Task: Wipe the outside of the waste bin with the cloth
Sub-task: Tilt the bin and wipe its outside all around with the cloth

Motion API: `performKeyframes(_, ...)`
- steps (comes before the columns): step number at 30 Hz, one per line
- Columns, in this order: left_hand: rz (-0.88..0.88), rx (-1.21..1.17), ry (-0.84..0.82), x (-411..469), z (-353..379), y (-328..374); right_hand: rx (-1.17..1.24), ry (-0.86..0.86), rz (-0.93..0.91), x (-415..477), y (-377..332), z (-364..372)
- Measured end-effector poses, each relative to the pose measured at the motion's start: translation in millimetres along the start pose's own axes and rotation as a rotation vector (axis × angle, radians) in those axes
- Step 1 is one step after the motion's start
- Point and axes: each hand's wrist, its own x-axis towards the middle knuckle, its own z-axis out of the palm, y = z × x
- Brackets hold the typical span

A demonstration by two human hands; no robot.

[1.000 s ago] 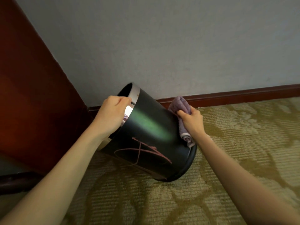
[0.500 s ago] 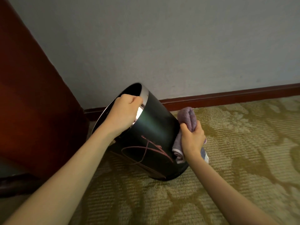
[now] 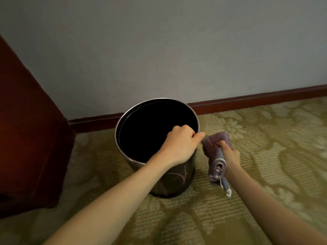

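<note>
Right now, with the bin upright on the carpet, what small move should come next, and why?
Probably bring the cloth back against the bin wall. The right hand holds the cloth just clear of the bin's right side, while the left hand grips the rim, steadying it for another pass.

Upright waste bin (image 3: pixel 178 181), left hand (image 3: pixel 180 145) on rim.
</note>
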Motion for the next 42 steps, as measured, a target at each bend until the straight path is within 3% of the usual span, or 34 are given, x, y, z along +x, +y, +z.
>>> performKeyframes(4, 0.069, 0.227, 0.034, 1, 36, 9, 0.008, 0.015, -0.002, 9, -3, -20)
performKeyframes(7, 0.041, 0.148, 0.017, -7, 30, -2, 0.015, 0.0, -0.007, 12, 0, -25)
performKeyframes(13, 0.088, 0.309, -0.333, -41, -23, -26, 0.069, -0.035, 0.048, 11, 14, -21)
performKeyframes(19, 0.273, 0.566, -0.443, -61, -43, -31, 0.074, -0.052, 0.088, 6, 27, -11)
performKeyframes(27, 0.267, 0.592, -0.224, -67, -31, -34, 0.019, -0.079, 0.048, -3, 27, -9)
performKeyframes(35, 0.103, 0.337, 0.033, -68, -48, -40, -0.003, -0.037, 0.014, -15, 21, -3)
performKeyframes(42, 0.006, 0.109, 0.148, -52, -95, -49, -0.014, -0.179, -0.099, -46, 0, 27)
